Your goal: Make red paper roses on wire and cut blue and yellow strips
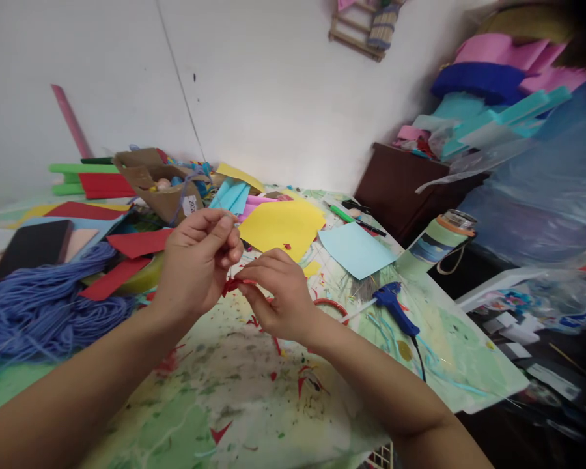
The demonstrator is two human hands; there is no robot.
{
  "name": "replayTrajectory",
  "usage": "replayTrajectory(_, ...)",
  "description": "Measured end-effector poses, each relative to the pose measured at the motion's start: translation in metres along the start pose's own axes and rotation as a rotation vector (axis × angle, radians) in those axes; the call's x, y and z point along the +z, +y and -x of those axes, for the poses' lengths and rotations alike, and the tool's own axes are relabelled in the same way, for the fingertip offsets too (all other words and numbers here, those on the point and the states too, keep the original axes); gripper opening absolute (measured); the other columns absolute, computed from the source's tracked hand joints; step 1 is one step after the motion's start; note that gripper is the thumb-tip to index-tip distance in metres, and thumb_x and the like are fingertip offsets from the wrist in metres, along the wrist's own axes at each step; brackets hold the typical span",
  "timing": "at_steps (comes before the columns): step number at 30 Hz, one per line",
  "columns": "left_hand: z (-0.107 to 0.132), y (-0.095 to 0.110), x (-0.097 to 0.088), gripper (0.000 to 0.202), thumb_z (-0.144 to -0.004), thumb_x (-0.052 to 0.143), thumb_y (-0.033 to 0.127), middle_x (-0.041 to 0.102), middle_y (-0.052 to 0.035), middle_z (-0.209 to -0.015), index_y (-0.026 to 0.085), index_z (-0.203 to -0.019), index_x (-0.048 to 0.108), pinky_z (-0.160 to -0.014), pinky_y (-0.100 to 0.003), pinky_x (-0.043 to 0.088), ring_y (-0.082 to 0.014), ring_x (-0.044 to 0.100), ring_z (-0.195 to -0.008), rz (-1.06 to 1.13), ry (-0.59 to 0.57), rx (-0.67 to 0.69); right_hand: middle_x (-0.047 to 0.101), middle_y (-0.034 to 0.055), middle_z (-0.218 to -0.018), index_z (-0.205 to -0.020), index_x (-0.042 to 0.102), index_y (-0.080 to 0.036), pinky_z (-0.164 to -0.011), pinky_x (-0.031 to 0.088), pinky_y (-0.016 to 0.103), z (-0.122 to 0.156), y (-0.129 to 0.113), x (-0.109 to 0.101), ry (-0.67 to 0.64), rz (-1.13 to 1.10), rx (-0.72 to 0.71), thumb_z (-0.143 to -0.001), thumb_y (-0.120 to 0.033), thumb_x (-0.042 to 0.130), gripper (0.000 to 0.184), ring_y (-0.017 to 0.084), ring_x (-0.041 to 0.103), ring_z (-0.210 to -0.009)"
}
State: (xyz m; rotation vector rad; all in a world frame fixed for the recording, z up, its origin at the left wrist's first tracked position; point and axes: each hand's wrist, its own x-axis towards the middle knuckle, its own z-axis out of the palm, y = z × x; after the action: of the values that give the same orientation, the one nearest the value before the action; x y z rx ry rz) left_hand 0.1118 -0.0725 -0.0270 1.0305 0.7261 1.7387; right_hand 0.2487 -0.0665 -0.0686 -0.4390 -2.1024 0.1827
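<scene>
Over the middle of the table, my two hands work close together. My right hand point(278, 293) pinches a small crumpled red piece point(230, 285) between thumb and fingertips; whether it is felt or paper I cannot tell. Just above and to its left, my left hand point(200, 260) is closed with thumb against curled fingers. Something very thin seems to be in that pinch, too fine to make out. Behind the hands lies a yellow sheet point(283, 225) with a red scrap on it. Red offcuts point(221, 432) are scattered across the green patterned table point(176, 404).
To the right are a blue glue gun point(395, 309) with its cord, a pale blue sheet point(356, 251), a green pen point(340, 212) and a bottle point(439, 238). Blue yarn point(53, 306), red strips point(114, 279), a dark box point(32, 247) and a cardboard box point(149, 179) crowd the left.
</scene>
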Motion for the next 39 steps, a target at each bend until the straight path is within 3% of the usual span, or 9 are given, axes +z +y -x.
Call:
replayTrajectory(9, 0.004, -0.005, 0.002, 0.011, -0.074, 0.077, 0.024, 0.052, 0.0040, -0.055, 0.021, -0.074, 0.067, -0.039, -0.016, 0.031, -0.0060, 0.046, -0.044, 0.028, 0.009, -0.047, 0.071, 0.0041, -0.082, -0.087, 0.059, -0.020, -0.078, 0.047, 0.034, 0.004, -0.001, 0.008, 0.052, 0.075, -0.057, -0.086, -0.011, 0.051, 0.013, 0.017, 0.059, -0.079)
replayTrajectory(27, 0.003, -0.006, 0.002, 0.008, -0.077, 0.074, 0.021, 0.053, 0.0039, -0.056, 0.020, -0.075, 0.065, -0.039, -0.015, 0.032, -0.0059, 0.046, -0.044, 0.031, 0.027, -0.011, 0.069, 0.0044, -0.081, -0.087, 0.059, -0.020, -0.078, 0.046, 0.033, 0.006, 0.002, 0.011, 0.040, 0.050, -0.051, -0.092, -0.014, 0.050, 0.011, 0.017, 0.058, -0.081)
replayTrajectory(31, 0.003, -0.004, 0.002, 0.007, -0.080, 0.071, 0.021, 0.054, 0.0039, -0.058, 0.020, -0.076, 0.064, -0.041, -0.016, 0.036, -0.0069, 0.049, -0.046, 0.027, 0.067, -0.017, 0.070, 0.0052, -0.086, -0.092, 0.059, -0.019, -0.082, 0.048, 0.035, 0.005, -0.001, 0.010, 0.014, -0.067, -0.005, -0.088, -0.023, 0.056, 0.007, 0.018, 0.059, -0.082)
replayTrajectory(39, -0.004, -0.007, -0.001, 0.013, -0.082, 0.072, 0.023, 0.054, 0.0049, -0.060, 0.018, -0.076, 0.061, -0.042, -0.013, 0.038, -0.0044, 0.050, -0.048, 0.048, 0.106, -0.128, 0.072, 0.0029, -0.086, -0.094, 0.066, -0.020, -0.083, 0.050, 0.033, 0.005, -0.004, 0.008, -0.069, -0.210, 0.188, -0.087, -0.023, 0.061, 0.009, 0.017, 0.061, -0.083)
